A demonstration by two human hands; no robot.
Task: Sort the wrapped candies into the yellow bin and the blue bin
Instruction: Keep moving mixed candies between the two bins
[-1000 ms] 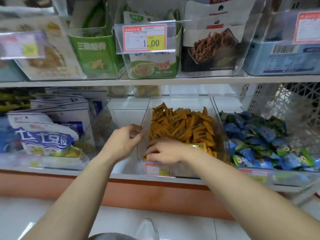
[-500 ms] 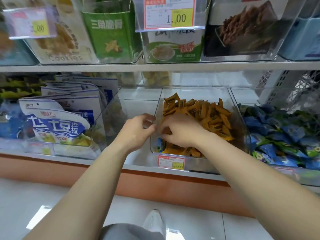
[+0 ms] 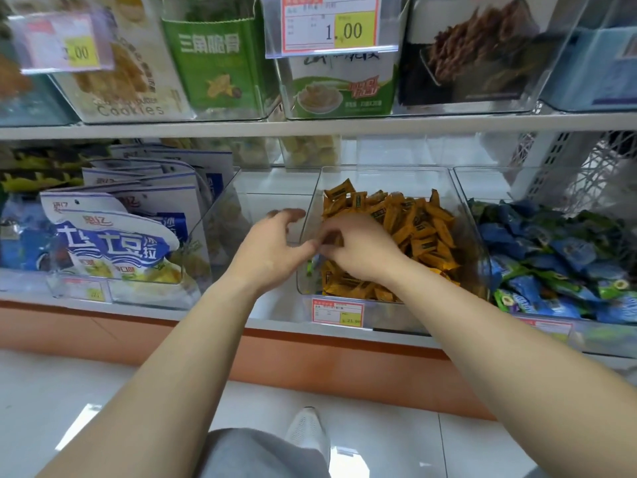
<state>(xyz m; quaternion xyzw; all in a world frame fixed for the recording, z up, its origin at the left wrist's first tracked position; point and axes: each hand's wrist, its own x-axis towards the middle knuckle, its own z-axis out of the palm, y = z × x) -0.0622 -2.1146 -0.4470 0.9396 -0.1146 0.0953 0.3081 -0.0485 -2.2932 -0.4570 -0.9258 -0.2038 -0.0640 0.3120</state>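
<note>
Above the yellow candies (image 3: 413, 229), a price tag (image 3: 331, 24) reads "1.00".

The person is working with both forearms bare right up to the left hand (image 3: 272, 251) and the right hand (image 3: 363, 251), uncovered from the wrists down to the picture's lower edge. Well below the hands and nearer the body, the person is wearing a light grey garment (image 3: 258, 457) over one leg, its cloth looking soft and plain. Just past that leg, directly beneath the hands, a white shoe (image 3: 306, 432) with a textured upper and a rounded toe is showing.
</note>
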